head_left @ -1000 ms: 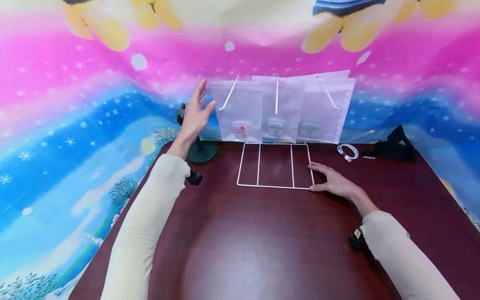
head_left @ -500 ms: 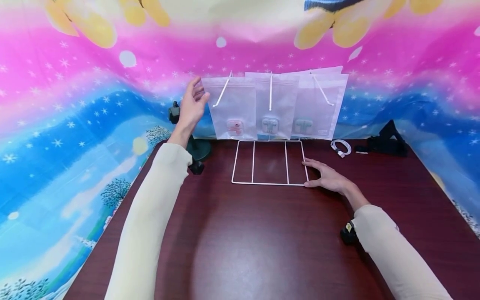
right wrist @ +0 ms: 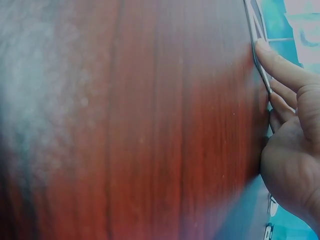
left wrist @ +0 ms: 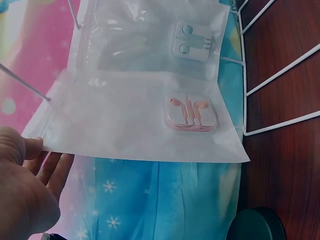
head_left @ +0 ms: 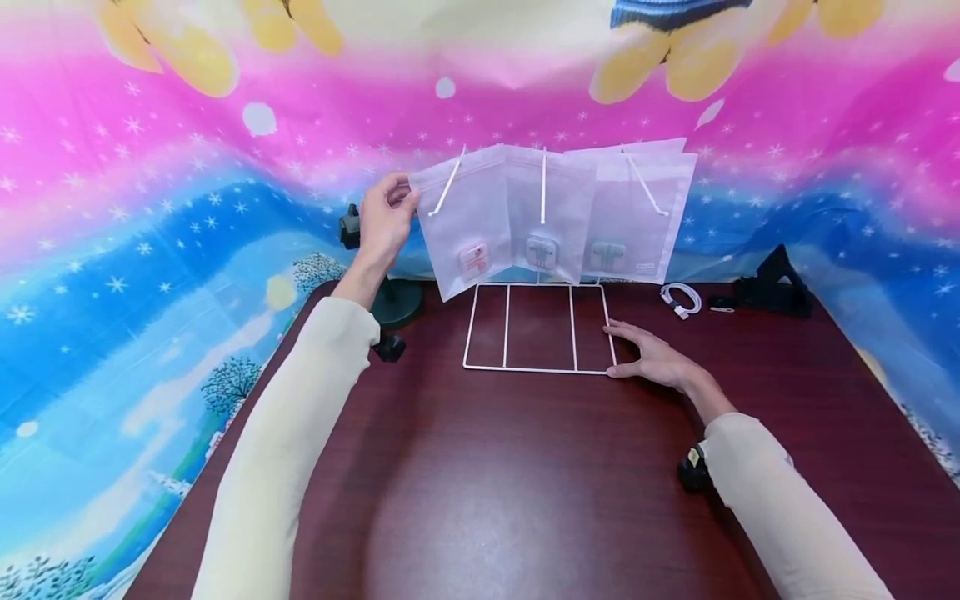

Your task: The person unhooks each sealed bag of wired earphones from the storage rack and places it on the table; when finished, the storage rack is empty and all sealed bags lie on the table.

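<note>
At the upper left corner of a translucent white zip bag point(head_left: 468, 208), my left hand point(head_left: 386, 221) pinches the edge between thumb and fingers. This bag hangs on the left hook of a white wire display rack point(head_left: 540, 369), and a small clear case of pink earphones point(left wrist: 191, 114) shows inside it. The bag is tilted, its lower left corner swung forward. My right hand point(head_left: 656, 358) touches the right side of the rack's base, thumb at the front corner and fingers spread. A middle bag point(head_left: 551, 179) and right-hand bags point(head_left: 637, 242) hang beside it, with pale earphone cases visible.
Behind the left hand stands a dark round-based stand point(head_left: 397, 302). A coiled white cable point(head_left: 681, 298) and a black folding holder point(head_left: 776, 287) lie at the back right of the dark wood table point(head_left: 480, 492). Printed cloth point(head_left: 187, 208) hangs behind.
My left hand has reached the left bag and taken hold of its edge. The bag has tilted, with its lower left corner coming forward. The right hand stays at the rack's base.
</note>
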